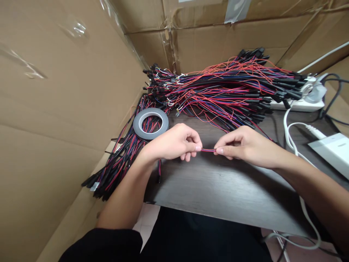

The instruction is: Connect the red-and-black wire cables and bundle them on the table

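Observation:
A thin bundle of red, orange and dark wires (208, 150) is stretched between my two hands, above the dark tabletop (201, 189). My left hand (181, 142) pinches one end of the visible stretch between thumb and forefinger. On the other side, my right hand (240, 145) pinches the same wires, a short gap away. A roll of grey tape (137, 125) lies just behind my left wrist, on top of a wire pile. Below my left hand, a short piece of the wires with a black end (159, 173) hangs or lies; its link to the held part is hidden.
A large heap of wire harnesses (226, 87) spans the back. Another bundle (117, 171) lies left of my left arm. Cardboard walls (68, 91) rise at left and back. At right are a power strip (300, 105), a white box (332, 149) and white cables (289, 134).

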A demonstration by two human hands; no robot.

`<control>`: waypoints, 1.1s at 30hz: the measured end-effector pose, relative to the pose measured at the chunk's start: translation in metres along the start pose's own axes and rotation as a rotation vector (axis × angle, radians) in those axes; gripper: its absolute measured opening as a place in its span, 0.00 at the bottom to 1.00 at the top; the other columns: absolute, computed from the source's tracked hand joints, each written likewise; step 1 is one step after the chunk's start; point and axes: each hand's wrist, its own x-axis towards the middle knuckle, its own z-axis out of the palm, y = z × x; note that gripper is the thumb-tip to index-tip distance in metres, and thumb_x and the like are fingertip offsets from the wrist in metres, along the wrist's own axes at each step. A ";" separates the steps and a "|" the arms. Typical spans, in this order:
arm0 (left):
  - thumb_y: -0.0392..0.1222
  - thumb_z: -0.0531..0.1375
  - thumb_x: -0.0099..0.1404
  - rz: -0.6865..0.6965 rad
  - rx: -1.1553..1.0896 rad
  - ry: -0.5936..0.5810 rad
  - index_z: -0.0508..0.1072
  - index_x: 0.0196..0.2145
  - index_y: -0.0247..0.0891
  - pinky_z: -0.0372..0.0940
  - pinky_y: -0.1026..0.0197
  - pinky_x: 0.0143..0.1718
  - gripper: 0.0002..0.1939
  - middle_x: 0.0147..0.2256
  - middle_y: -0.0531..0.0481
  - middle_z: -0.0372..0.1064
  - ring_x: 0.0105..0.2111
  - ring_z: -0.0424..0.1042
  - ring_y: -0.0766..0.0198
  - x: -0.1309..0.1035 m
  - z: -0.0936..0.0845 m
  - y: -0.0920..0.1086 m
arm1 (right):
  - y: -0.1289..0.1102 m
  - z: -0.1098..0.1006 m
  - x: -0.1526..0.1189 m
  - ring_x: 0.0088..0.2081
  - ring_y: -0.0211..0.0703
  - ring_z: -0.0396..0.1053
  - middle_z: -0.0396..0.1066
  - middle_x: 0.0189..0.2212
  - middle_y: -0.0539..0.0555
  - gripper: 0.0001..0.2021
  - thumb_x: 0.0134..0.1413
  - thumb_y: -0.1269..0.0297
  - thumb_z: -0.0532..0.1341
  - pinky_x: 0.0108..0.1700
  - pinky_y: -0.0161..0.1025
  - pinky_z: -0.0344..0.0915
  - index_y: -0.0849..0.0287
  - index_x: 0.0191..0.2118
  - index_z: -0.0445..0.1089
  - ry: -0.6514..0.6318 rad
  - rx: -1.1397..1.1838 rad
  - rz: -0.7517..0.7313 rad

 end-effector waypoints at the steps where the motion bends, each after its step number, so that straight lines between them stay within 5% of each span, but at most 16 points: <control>1: 0.33 0.58 0.60 0.004 0.003 0.006 0.72 0.28 0.31 0.62 0.71 0.17 0.05 0.21 0.52 0.70 0.16 0.67 0.73 0.000 0.000 0.000 | 0.000 0.000 0.000 0.20 0.34 0.57 0.64 0.16 0.49 0.12 0.52 0.60 0.60 0.22 0.34 0.53 0.62 0.25 0.74 0.002 -0.001 0.002; 25: 0.34 0.57 0.63 0.096 0.122 0.128 0.71 0.27 0.32 0.57 0.71 0.17 0.07 0.20 0.53 0.69 0.16 0.66 0.72 0.007 0.021 0.005 | 0.000 0.009 0.001 0.18 0.32 0.55 0.62 0.15 0.47 0.14 0.52 0.57 0.63 0.20 0.32 0.52 0.64 0.27 0.74 0.022 0.083 0.043; 33: 0.36 0.57 0.64 0.084 0.155 0.056 0.70 0.27 0.32 0.57 0.71 0.15 0.08 0.20 0.53 0.69 0.15 0.66 0.72 0.004 0.014 0.006 | -0.003 0.007 0.003 0.18 0.32 0.53 0.60 0.14 0.46 0.14 0.51 0.57 0.64 0.19 0.32 0.50 0.64 0.26 0.73 -0.018 0.110 0.033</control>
